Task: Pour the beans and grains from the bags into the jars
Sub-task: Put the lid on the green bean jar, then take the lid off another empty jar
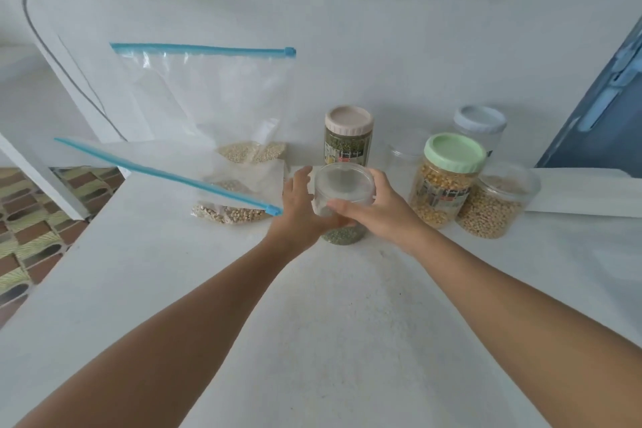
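Two hands are wrapped round one clear jar [342, 205] w/ a clear lid, near the counter's [347, 323] middle. L hand [298, 208] is curled on the jar's left side, thumb at the front, fingers reaching up beside the lid rim. R hand [378, 210] is curled on its right side, thumb laid across the jar's front wall, fingers round the far side. A shallow layer of green beans is seen at the jar's bottom, below both thumbs. Jar base is seen on or just above the counter; which can't be told.

Left of the jar, a zip bag [222, 191] w/ pale grains is lying flat, blue slider nearly touching the L hand. Right of the jar, a green-lidded jar [448, 181] of yellow kernels and a low clear jar [493, 208] of pale beans are set side by side. Behind the jar, a beige-lidded jar [348, 139] of green beans is standing. Further back-left, a second zip bag [222, 97] is propped upright.
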`<state>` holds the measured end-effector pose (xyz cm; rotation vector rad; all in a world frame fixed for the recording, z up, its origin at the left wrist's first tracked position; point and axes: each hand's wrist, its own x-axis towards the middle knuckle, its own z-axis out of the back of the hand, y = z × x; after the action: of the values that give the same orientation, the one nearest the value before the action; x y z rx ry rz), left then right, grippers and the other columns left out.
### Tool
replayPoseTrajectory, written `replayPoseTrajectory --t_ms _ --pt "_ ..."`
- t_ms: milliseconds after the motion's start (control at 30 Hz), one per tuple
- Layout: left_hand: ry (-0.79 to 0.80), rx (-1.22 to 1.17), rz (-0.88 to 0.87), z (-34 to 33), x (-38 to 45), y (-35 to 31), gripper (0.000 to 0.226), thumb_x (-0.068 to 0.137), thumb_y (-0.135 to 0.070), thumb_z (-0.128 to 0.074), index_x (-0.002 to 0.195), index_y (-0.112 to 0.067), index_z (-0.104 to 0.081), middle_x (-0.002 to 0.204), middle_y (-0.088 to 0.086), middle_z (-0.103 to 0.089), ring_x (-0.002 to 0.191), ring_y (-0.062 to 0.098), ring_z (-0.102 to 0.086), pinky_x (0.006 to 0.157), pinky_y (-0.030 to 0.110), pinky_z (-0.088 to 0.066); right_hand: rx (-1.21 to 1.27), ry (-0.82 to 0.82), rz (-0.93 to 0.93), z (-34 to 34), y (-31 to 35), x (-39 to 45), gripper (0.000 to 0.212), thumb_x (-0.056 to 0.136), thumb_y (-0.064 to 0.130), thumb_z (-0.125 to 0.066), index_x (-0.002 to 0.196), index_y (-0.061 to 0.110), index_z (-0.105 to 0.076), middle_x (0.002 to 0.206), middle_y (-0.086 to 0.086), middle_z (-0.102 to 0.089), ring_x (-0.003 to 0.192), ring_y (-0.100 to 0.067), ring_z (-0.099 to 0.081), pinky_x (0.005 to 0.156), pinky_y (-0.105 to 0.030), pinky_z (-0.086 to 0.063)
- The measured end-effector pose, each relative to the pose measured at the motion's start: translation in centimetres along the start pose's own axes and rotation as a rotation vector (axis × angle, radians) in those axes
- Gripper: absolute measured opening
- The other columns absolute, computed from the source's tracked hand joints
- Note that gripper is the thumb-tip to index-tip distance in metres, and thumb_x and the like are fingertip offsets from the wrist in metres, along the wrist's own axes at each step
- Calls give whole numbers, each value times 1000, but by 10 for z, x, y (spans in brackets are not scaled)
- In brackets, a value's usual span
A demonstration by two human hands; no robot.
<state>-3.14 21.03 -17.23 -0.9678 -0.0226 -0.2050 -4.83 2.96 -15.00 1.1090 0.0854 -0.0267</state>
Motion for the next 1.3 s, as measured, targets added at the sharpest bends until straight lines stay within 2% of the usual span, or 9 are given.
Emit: replayPoseTrajectory --t_ms 100,200,333,400,467,600,700,1167,1300 --pt "-119 230 -149 -4 -14 -6 109 78 -48 -88 159 -20 -22 150 4 -31 134 17 -39 103 31 -39 -207 -28 77 11 2 -10 87 85 68 -71 154 30 -33 140 13 -47 130 -8 -46 91 -14 -39" --pt "-167 432 -248 -9 -18 -22 87 85 -42 -82 155 -22 -34 148 8 -34 137 27 -34 112 41 -40 -399 -171 187 30 2 -18 84 91 68 -61 157 24 -34 148 -2 -48 136 -20 -49 108 -41 -44" --pt "-123 684 -241 -19 -11 -45 75 88 -59 -71 149 -24 -44 155 10 -33 142 33 -28 116 47 -32 -635 -407 546 62 6 -24 45 95 43 -63 130 14 -65 112 -8 -61 108 -30 -58 91 -45 -52" --pt "-40 741 -242 -21 -7 -56 68 91 -58 -68 146 -25 -47 154 7 -40 142 32 -34 117 45 -31 -736 -539 602 80 12 -25 39 93 39 -68 124 15 -69 110 -9 -61 104 -33 -56 85 -43 -52" --pt "5 795 -250 -20 -4 -63 61 94 -50 -67 144 -22 -48 149 6 -48 138 31 -41 116 43 -33 -825 -582 524 95 13 -22 44 91 41 -71 128 17 -67 121 -11 -59 112 -36 -52 88 -47 -51" --pt "55 810 -261 -10 -1 -70 51 96 -39 -69 140 -20 -54 141 5 -57 129 29 -50 108 41 -44 -967 -462 209 116 1 -15 63 95 54 -60 146 20 -50 148 -14 -44 134 -40 -39 105 -52 -41" --pt "72 816 -253 -5 2 -73 51 95 -38 -72 140 -21 -56 135 5 -60 121 28 -55 102 42 -49 -936 -370 83 117 -9 -15 64 98 52 -58 150 20 -43 154 -12 -34 137 -40 -36 104 -49 -43" --pt "45 907 -192 12 2 -67 55 93 -38 -75 142 -22 -54 132 6 -60 118 27 -57 96 40 -54 -749 -303 254 98 -5 -22 68 93 55 -68 153 27 -49 159 -5 -35 144 -36 -33 113 -49 -39" --pt "69 774 -146 9 -2 -63 84 85 -42 -82 154 -21 -37 152 9 -44 138 30 -43 111 45 -44 -676 -249 329 78 3 -25 69 92 55 -70 152 27 -49 160 -3 -34 143 -32 -35 113 -46 -37"
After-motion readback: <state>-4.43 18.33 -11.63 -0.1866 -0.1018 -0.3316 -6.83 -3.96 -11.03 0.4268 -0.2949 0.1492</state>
